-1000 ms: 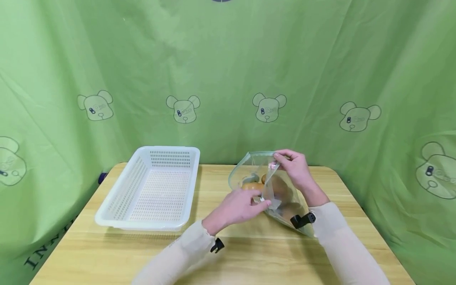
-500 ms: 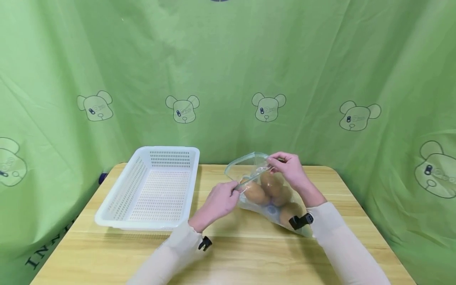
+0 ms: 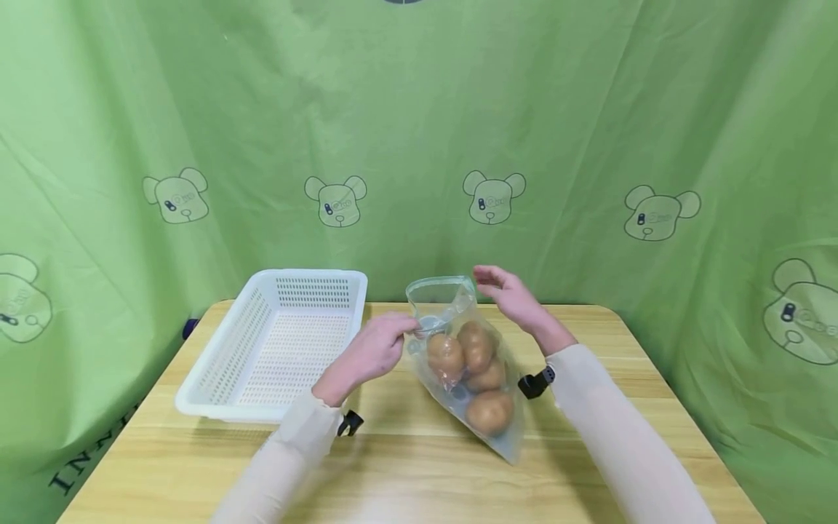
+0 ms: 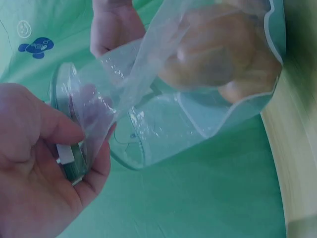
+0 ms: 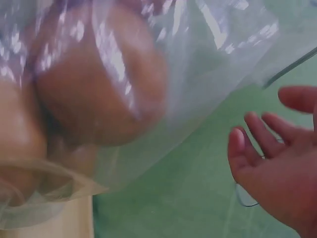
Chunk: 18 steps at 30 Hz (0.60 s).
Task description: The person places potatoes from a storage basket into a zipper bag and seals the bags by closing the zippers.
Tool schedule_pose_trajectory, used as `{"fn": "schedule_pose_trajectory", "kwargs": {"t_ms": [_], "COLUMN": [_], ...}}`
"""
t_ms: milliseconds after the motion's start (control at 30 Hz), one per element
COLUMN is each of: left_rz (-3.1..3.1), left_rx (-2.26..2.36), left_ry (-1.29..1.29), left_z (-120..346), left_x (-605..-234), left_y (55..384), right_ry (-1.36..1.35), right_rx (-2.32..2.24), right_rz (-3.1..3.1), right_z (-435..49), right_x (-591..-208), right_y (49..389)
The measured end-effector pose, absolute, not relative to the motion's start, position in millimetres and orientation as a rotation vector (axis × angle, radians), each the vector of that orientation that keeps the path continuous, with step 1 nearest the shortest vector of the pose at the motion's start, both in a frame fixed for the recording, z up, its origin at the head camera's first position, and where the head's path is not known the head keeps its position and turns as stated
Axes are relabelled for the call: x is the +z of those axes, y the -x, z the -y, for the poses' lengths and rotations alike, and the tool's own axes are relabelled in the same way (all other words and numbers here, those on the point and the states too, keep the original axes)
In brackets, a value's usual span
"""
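Note:
A clear zip bag (image 3: 437, 378) stands tilted on the table, with several smooth, brown, potato-like lumps (image 3: 489, 413) inside. Its mouth, edged with a greenish zip strip (image 3: 440, 281), gapes at the top. My left hand (image 3: 376, 346) pinches the near left part of that edge between thumb and fingers. A small white slider (image 4: 65, 154) shows on the strip beside the thumb in the left wrist view. My right hand (image 3: 513, 298) is off the bag, just right of its upper corner, with fingers loosely extended; the right wrist view shows a gap between hand and film.
A white perforated plastic basket (image 3: 353, 349) stands on the left of the wooden table (image 3: 419, 480). Behind the table hangs a green curtain (image 3: 419, 131) printed with bear heads.
My left hand took the near edge of the bag's mouth and drew it left. The bag turned and shifted left, showing more of the lumps. My right hand let go of its edge.

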<state>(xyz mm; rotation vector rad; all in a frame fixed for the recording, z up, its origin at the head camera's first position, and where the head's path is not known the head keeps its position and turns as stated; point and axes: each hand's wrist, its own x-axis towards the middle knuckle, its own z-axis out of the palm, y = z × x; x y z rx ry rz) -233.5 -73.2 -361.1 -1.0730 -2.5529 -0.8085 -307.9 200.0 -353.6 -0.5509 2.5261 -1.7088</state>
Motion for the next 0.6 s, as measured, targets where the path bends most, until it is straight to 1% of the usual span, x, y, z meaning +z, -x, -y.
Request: {"fn": "schedule_pose_trajectory", "kwargs": {"t_ms": [267,433,600], "left_rz": [2.458,2.473,2.498], "left_rx": [-0.759,-0.831,-0.951], "left_ry": [1.163,1.106,0.969], "left_z": [81,88,100], "left_x": [-359,-354,-350], "left_y": [242,252,264], "right_ry": [0.642,0.626,0.547], "right_rx": [-1.691,-1.88,-2.096], "right_rz": [-2.441,-2.362,-2.305], "right_z": [-190,-186,-186], "right_x": [-364,-366,-370], "right_y": [323,324,321]}}
